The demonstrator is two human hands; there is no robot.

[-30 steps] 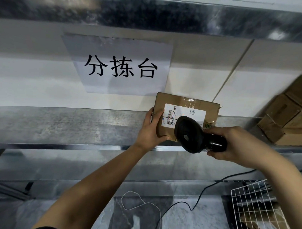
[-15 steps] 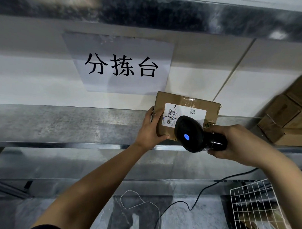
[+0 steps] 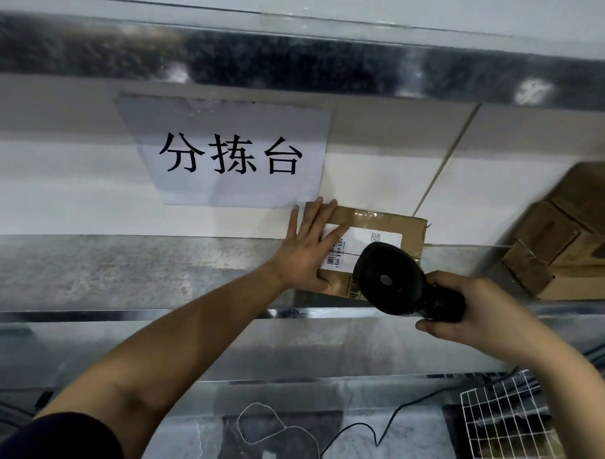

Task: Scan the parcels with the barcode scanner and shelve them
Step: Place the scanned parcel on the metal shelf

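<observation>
Cardboard parcel [image 3: 380, 228] flat on the metal shelf [image 3: 121, 267], back edge against the white wall, just below the paper sign [image 3: 228, 154]. Left hand [image 3: 307, 250] laid flat on the parcel's left part, fingers straight and slightly spread, covering part of the white label [image 3: 372, 245]. Right hand [image 3: 480, 314] wrapped round the handle of the black scanner [image 3: 392, 278], head over the parcel's near right part. More boxes [image 3: 568, 245] stacked to the right

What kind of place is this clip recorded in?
Probably a parcel sorting station: a labelled cardboard parcel sits on a metal shelf, a hand holds a corded barcode scanner, and the wall sign reads "sorting table" in Chinese.
</observation>
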